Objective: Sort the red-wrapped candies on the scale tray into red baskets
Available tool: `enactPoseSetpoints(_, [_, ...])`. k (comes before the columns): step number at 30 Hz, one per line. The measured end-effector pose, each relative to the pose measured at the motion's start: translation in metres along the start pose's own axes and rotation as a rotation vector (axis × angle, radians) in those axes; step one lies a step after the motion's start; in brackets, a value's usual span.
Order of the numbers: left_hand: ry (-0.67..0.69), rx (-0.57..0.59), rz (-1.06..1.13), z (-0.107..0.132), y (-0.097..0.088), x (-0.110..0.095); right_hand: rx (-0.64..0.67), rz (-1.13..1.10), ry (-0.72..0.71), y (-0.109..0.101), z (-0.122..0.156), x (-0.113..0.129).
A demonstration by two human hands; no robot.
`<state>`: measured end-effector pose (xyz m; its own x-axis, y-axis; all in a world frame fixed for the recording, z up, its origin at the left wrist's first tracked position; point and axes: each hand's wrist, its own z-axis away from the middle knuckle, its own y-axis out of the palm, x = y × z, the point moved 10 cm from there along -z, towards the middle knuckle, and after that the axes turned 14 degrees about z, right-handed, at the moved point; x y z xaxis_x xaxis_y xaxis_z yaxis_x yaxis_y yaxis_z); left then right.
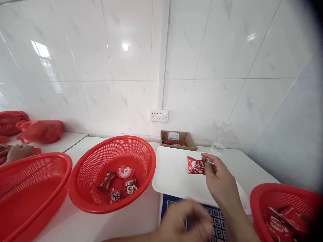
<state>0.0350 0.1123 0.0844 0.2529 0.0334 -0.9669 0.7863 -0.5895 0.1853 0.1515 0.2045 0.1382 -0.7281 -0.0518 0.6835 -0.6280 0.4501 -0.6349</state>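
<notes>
Pinched in the fingers of my right hand [219, 176] is a small red-and-white printed snack packet [195, 166], held over the white pan [171, 171] of a weighing scale. My left hand [186, 220] is smeared by motion in front of the scale's blue keypad [215, 223], so its fingers cannot be made out clearly. To the left, a red plastic basket [87, 168] holds several small wrapped packets in red and brown. Another red basket [262, 191] at the lower right contains more red packets.
Behind the scale stands a cardboard box [190, 140] with red packets inside, near a clear plastic bottle [219, 143]. A third red basket [58, 164] is at the left. Beyond it, another person's hand [19, 152] is beside red bags [46, 131]. A tiled wall [131, 67] closes off the back.
</notes>
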Motion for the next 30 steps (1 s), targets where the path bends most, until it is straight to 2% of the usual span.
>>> enactPoseSetpoints(2, [0.195, -0.393, -0.074, -0.014, -0.054, -0.043, -0.020, -0.023, -0.010, -0.004, 0.003, 0.006])
enactPoseSetpoints(3, [0.258, -0.507, -0.120, -0.019, -0.071, -0.060, -0.020, -0.049, -0.018, -0.004, 0.005, 0.009])
enactPoseSetpoints(5, [0.304, -0.573, -0.201, -0.031, -0.088, -0.077, -0.006, -0.114, -0.042, -0.001, 0.009, 0.016])
enactPoseSetpoints(8, [0.247, -0.484, -0.245, -0.050, -0.091, -0.072, 0.016, -0.170, -0.072, 0.003, 0.015, 0.024])
enactPoseSetpoints(11, [0.193, -0.406, -0.129, -0.057, -0.088, -0.056, 0.034, -0.195, -0.089, 0.008, 0.020, 0.028])
enactPoseSetpoints(14, [0.225, -0.443, -0.027, -0.053, -0.095, -0.053, 0.082, -0.265, -0.077, 0.016, 0.020, 0.028])
enactPoseSetpoints(16, [0.247, -0.482, -0.021, -0.049, -0.101, -0.054, 0.167, -0.295, -0.045, 0.026, 0.019, 0.026])
enactPoseSetpoints(20, [0.236, -0.468, 0.005, -0.047, -0.103, -0.053, 0.341, -0.139, -0.052, 0.042, 0.025, 0.030])
enactPoseSetpoints(25, [0.188, -0.449, 0.150, -0.046, -0.098, -0.048, 0.239, 0.008, -0.121, 0.026, 0.026, 0.041])
enactPoseSetpoints(30, [0.058, -0.305, 0.220, -0.050, -0.081, -0.036, 0.166, 0.021, -0.121, 0.015, 0.025, 0.044])
